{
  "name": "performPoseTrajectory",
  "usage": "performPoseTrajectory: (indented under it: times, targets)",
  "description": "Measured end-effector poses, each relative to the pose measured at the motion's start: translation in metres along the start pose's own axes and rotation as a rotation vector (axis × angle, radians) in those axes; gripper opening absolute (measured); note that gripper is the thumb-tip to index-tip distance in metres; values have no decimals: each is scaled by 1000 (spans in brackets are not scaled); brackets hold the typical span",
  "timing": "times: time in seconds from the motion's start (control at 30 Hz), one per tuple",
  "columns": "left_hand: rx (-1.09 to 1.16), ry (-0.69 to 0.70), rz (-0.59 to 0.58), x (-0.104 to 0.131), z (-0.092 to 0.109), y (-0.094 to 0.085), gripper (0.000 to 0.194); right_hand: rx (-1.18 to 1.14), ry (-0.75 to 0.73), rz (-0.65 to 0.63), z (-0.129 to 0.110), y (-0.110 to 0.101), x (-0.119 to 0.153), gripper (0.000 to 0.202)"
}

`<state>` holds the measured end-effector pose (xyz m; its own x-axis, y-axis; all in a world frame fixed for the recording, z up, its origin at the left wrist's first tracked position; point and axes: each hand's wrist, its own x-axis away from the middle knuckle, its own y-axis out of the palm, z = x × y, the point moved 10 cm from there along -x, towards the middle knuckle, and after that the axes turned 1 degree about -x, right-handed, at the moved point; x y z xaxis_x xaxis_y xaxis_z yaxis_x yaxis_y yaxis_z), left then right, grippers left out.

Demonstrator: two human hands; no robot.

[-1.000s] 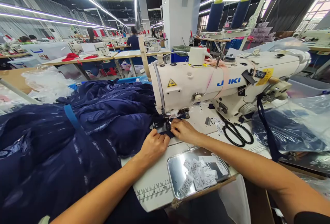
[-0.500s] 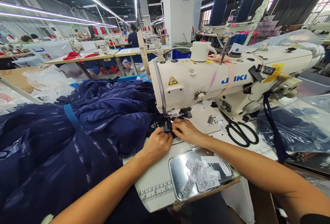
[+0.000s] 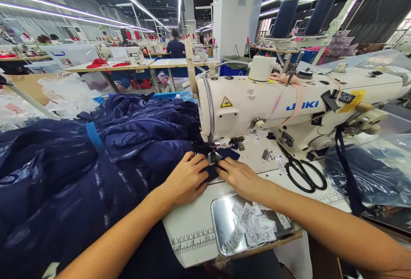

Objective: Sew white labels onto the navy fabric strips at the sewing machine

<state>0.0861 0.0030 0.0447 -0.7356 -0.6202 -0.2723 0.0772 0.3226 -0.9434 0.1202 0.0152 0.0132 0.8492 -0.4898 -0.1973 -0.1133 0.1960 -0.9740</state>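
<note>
Navy fabric (image 3: 212, 172) lies under the presser foot (image 3: 213, 155) of a white sewing machine (image 3: 231, 112). My left hand (image 3: 186, 178) rests to the left of the foot, its fingers spread over the fabric and the machine bed. On the other side, my right hand (image 3: 240, 178) has its fingers drawn together at the fabric's edge; the thumb is mostly hidden. A large navy garment heap (image 3: 128, 150) with pale pattern marks spreads out left of my left hand. The needle tip is too small to make out.
Black scissors (image 3: 305, 174) lie right of my right forearm. A metal tray (image 3: 221, 232) with several white labels (image 3: 253, 223) sits at the front edge. Farther right is a clear bag with navy pieces (image 3: 362, 172). Thread cones (image 3: 284, 17) stand behind; a person (image 3: 175, 47) sits farther off.
My left hand has loosened from a curled grip and spread its fingers, shifting slightly left. More navy fabric shows right of the foot. The whole view has shifted slightly.
</note>
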Motion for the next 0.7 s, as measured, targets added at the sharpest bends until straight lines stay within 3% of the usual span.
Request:
performPoseTrajectory:
  times: [0.2,0.43,0.7]
  targets:
    - [310,-50,-40,4,-9,12,19,113,-281,4,10,0,-2,28]
    - [174,-128,98,-16,-1,20,21,93,-276,92,34,10,-7,33]
    - [122,-136,151,-15,-1,20,18,49,-261,116,42,18,-8,35]
